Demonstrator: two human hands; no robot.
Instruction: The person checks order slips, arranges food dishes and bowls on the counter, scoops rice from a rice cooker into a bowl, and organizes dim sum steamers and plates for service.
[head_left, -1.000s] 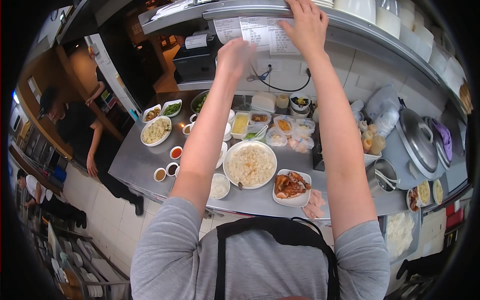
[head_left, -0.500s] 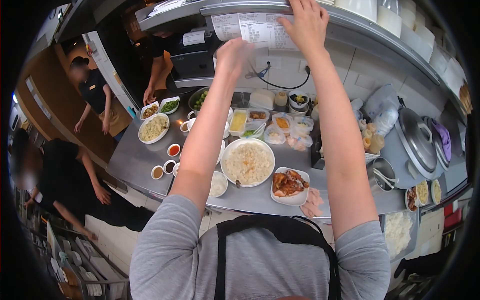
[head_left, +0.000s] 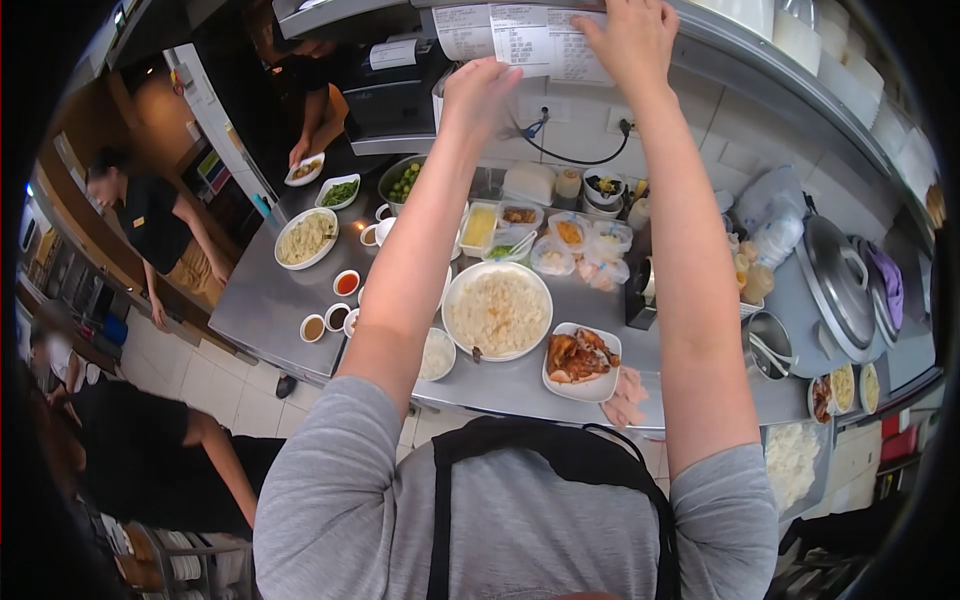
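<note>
At the top centre of the frame, my left hand (head_left: 480, 98) curled beside the printed receipts (head_left: 522, 42), my right hand (head_left: 638, 45) overlapped them, and I couldn't tell whether either gripped paper

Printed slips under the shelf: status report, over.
Left hand at lower edge of printed slips, contact unclear. Slips side by side, text showing. Right hand over rightmost slip, covering part.

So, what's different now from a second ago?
At the counter's far left, a co-worker's hand has taken hold of a small dish, shifting it back past the greens. The wearer's left hand and right hand stay at the paper slips; the large rice bowl hasn't moved.
</note>
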